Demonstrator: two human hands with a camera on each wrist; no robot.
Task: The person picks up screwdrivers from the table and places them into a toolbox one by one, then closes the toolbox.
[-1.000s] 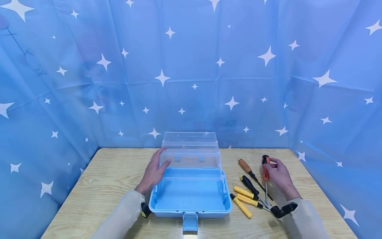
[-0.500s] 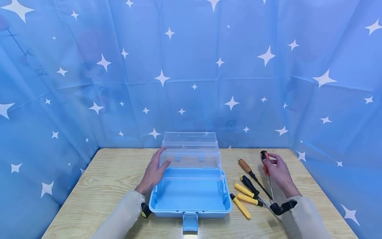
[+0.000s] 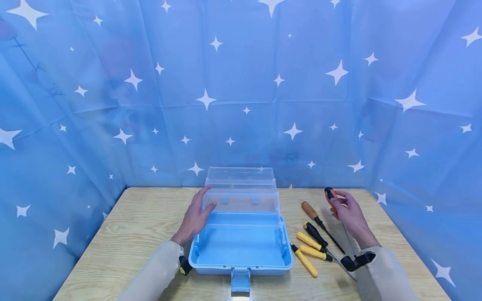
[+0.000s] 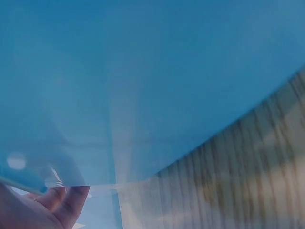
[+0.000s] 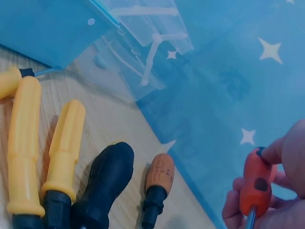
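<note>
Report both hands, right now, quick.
Left hand: open, touching the toolbox's clear lid.
Right hand: closed, holding the red-and-black screwdriver.

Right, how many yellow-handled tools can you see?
3. The nearest yellow handle is beside the blue box; the middle yellow handle and far yellow handle lie between it and the black handle. No others show.

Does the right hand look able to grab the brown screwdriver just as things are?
Probably not yet: the right hand is already holding the red screwdriver. Otherwise the way seems free; the brown screwdriver lies nearby, its handle uncovered.
</note>
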